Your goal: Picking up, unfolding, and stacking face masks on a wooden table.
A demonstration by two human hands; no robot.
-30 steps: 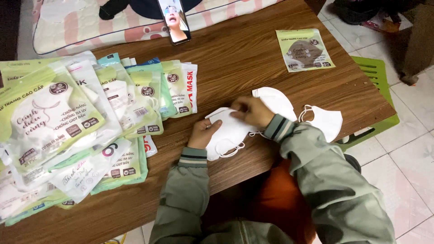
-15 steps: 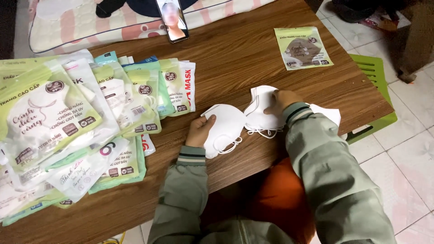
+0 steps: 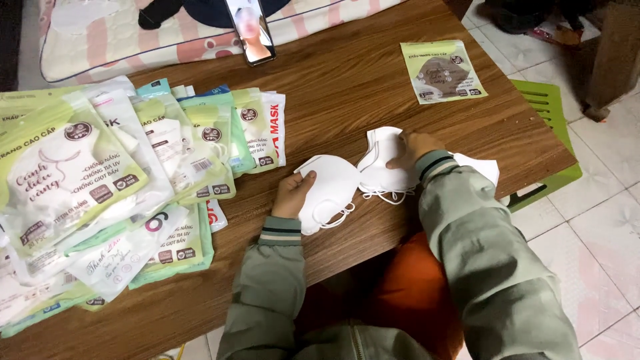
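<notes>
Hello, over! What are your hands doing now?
Left hand grips folded white face mask. Right hand on second white mask. Green packet pile beside, not blocking.

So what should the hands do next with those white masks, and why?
Probably the right hand should lift the top white mask off its small pile and bring it over to the mask that the left hand holds at the table edge. Its fingers already rest on that mask, and the two lie side by side.

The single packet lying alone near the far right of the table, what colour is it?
Pale green packet with a brownish panel; head view.
</notes>
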